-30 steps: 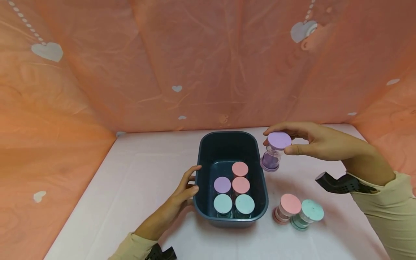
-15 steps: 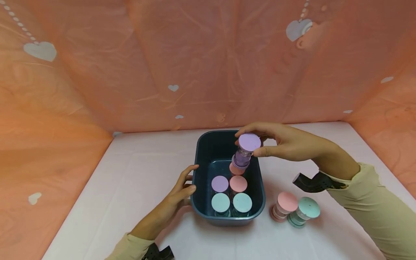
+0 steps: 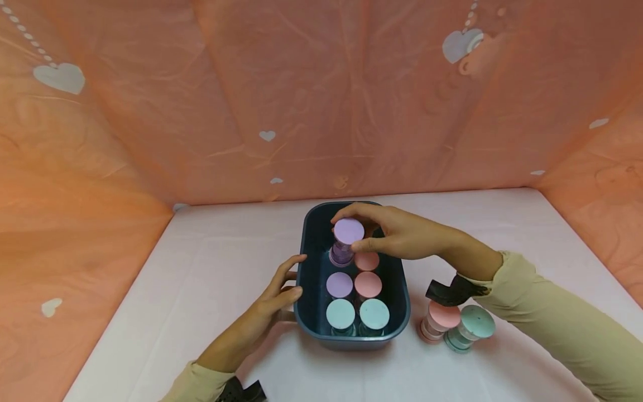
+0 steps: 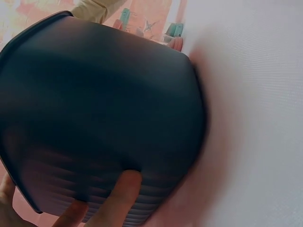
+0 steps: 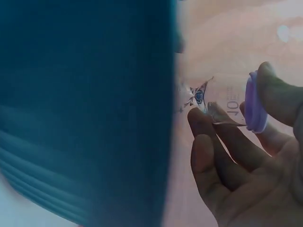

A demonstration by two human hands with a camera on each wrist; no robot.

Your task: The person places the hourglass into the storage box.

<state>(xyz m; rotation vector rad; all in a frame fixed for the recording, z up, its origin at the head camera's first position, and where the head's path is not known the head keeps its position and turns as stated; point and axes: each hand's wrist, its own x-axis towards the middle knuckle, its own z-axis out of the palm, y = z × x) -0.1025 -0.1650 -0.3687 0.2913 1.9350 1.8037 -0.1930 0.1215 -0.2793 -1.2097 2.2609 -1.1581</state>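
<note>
- The clear jar with a purple lid (image 3: pixel 349 231) is inside the bin's outline, near its far end; whether its base touches the floor there cannot be told.
- The right hand (image 3: pixel 402 231) grasps this jar near the lid, thumb on one side and fingers on the other.
- The dark blue bin (image 3: pixel 352 338) stands upright, its long side running away from the person.
- Five more jars stand in it: a purple-lidded one (image 3: pixel 339 285) at left, two pink-lidded ones (image 3: pixel 368 285) at right, and two mint-lidded ones (image 3: pixel 340 314) at the near end.
- The left hand (image 3: pixel 273 296) is not clenched; its fingers and thumb are spread against the bin's left side.
- Right of the bin, a pink-lidded jar (image 3: pixel 443 316) and a mint-lidded jar (image 3: pixel 476 322) stand close together.
- All this rests on a pale pinkish-white surface (image 3: pixel 221 273), smooth with faint creases; soft rosy shadows lie beside the bin.
- Beyond its far edge rises a creased, slightly glossy orange-pink backdrop (image 3: pixel 321 111), more vividly orange at the left, turning forward at both sides.
- White hearts (image 3: pixel 59 78) dot it, large ones high up on strings of white dots (image 3: pixel 27 34).
</note>
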